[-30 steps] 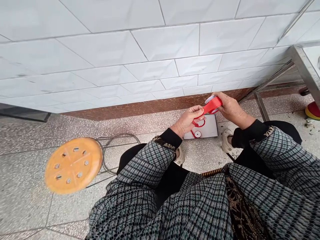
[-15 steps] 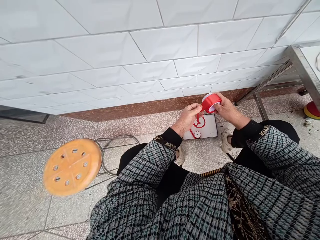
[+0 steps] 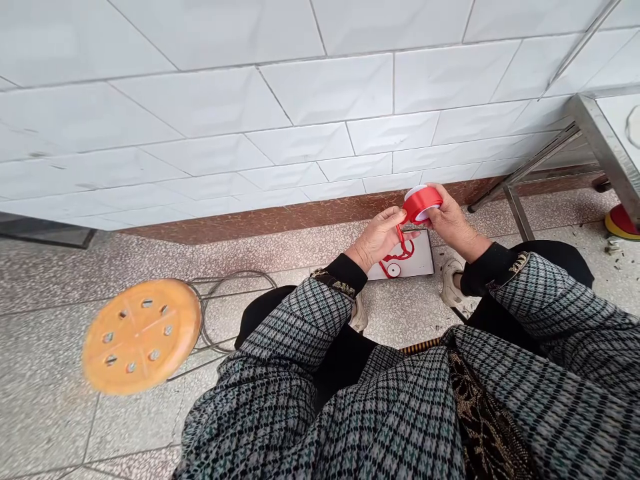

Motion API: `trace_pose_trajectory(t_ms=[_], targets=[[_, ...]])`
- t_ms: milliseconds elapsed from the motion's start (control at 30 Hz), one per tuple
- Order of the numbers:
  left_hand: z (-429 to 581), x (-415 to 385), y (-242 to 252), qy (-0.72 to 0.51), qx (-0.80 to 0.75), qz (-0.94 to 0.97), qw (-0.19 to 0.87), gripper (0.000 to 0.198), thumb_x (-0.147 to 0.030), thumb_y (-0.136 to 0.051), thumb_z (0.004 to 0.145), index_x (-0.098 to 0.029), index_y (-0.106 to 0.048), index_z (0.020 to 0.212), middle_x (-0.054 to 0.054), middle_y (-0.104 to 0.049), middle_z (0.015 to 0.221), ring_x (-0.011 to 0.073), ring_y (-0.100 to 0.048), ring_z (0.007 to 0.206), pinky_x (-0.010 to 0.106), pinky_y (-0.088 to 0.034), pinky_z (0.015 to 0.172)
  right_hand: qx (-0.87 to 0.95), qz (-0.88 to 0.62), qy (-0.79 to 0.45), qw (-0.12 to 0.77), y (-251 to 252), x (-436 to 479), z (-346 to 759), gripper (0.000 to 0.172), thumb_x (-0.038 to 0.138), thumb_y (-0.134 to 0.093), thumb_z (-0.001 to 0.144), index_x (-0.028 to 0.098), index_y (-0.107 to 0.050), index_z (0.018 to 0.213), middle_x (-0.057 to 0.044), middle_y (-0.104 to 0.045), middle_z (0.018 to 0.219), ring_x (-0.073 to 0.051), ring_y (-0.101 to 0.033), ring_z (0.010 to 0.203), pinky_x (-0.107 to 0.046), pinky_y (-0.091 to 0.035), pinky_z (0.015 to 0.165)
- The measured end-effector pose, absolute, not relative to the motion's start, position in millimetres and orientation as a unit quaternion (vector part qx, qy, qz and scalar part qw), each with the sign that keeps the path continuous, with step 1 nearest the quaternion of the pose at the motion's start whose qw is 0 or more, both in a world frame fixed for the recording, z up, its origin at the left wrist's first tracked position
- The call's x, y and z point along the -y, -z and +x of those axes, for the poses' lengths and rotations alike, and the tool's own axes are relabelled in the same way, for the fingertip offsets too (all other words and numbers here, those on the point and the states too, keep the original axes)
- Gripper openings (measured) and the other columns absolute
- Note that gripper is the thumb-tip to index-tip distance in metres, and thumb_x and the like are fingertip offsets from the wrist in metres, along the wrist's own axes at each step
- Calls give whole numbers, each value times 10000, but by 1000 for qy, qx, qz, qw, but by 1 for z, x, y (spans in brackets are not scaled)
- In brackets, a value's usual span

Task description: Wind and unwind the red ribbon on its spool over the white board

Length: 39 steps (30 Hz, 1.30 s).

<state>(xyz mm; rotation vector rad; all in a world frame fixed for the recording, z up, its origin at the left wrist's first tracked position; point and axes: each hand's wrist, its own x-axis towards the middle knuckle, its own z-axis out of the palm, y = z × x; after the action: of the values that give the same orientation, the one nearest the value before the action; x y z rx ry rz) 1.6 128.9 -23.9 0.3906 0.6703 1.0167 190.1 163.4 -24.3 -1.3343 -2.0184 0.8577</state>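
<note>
A roll of red ribbon [image 3: 423, 202] on a white core is gripped by my right hand [image 3: 450, 217], fingers at its outer rim and thumb near its hole. My left hand [image 3: 381, 233] pinches the ribbon's loose end close to the roll's left side. From the left fingers a narrow red strand [image 3: 406, 248] hangs in a loop. Below, on the floor, lies a white box [image 3: 420, 257] with a dark edge. On it are red ribbon and a small white disc [image 3: 394, 270] with a dark centre.
An orange round stool [image 3: 143, 337] with slotted holes and metal legs is at the left. A metal-framed table [image 3: 603, 147] stands at the right, with a red and yellow object [image 3: 623, 223] beneath. White tiled wall [image 3: 325, 87] rises in front. My shoes flank the box.
The hanging red strand has shifted slightly right and shows more of its loop. My left fingers have spread a little. Both hands stay at the roll; the view has shifted slightly.
</note>
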Motion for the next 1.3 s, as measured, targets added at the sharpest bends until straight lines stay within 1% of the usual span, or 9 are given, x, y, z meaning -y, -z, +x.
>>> trace_pose_trajectory(t_ms=[167,300,433,567,733,833,933,1067,1300], targets=[[4,-130,30,-461,-288,209,813,417,-358,-999,652,-159,-690,848,54,-766,934,204,-722,888,407,-602,866,621,-542,-461,330,19,-148,173,522,336,-405,1002,227,-492,1505,-47,-639,848,-169,-503,524,-347,-563,501],[11,-130,25,-495,-287,229,787,432,-349,-949,691,-187,-549,702,22,-742,836,181,-696,787,372,-592,770,575,-549,-516,318,22,-147,168,467,435,-396,1038,251,-510,1451,-22,-604,809,-171,-530,522,-330,-564,482],[15,-128,18,-533,-321,200,757,424,-274,-872,766,-200,-457,715,-19,-707,827,151,-710,869,392,-612,918,673,-606,-371,203,18,-158,171,465,388,-404,1049,185,-537,1446,-144,-686,1032,-284,-714,851,-442,-648,707],[16,-125,17,-538,-346,171,749,355,-260,-814,806,-209,-464,777,-10,-729,917,155,-728,916,409,-614,953,770,-597,-140,176,2,-160,170,675,181,-482,969,91,-383,1631,-269,-578,1431,-362,-619,1294,-505,-590,1023],[17,-123,21,-547,-348,158,745,388,-260,-831,773,-207,-447,765,-15,-725,926,160,-730,918,409,-606,959,824,-555,-77,83,-15,-158,165,515,136,-455,999,106,-591,1495,-237,-710,1300,-361,-707,1132,-429,-608,901],[18,-122,20,-537,-356,155,749,409,-290,-851,769,-200,-452,746,-13,-708,903,160,-714,910,407,-597,956,820,-567,-68,44,-19,-162,167,522,173,-490,1012,87,-584,1519,-252,-746,1274,-355,-753,996,-398,-599,775],[16,-123,19,-528,-379,183,738,366,-329,-864,779,-189,-526,763,-3,-695,902,160,-690,924,369,-588,918,803,-589,-76,44,-18,-169,172,561,182,-497,1010,88,-547,1561,-262,-752,1293,-373,-767,1015,-428,-590,817],[14,-125,19,-523,-410,254,703,341,-380,-859,816,-183,-585,763,-29,-612,768,100,-598,725,245,-513,715,756,-627,-143,123,-2,-181,178,497,203,-510,968,116,-626,1443,-221,-787,1171,-388,-767,1056,-488,-580,909],[2,-127,30,-414,-370,344,757,370,-482,-730,957,-189,-588,781,-114,-307,564,45,-242,457,206,-379,547,501,-612,-448,418,15,-213,196,120,302,-489,942,237,-590,950,-26,-585,614,-231,-635,529,-355,-530,491]])
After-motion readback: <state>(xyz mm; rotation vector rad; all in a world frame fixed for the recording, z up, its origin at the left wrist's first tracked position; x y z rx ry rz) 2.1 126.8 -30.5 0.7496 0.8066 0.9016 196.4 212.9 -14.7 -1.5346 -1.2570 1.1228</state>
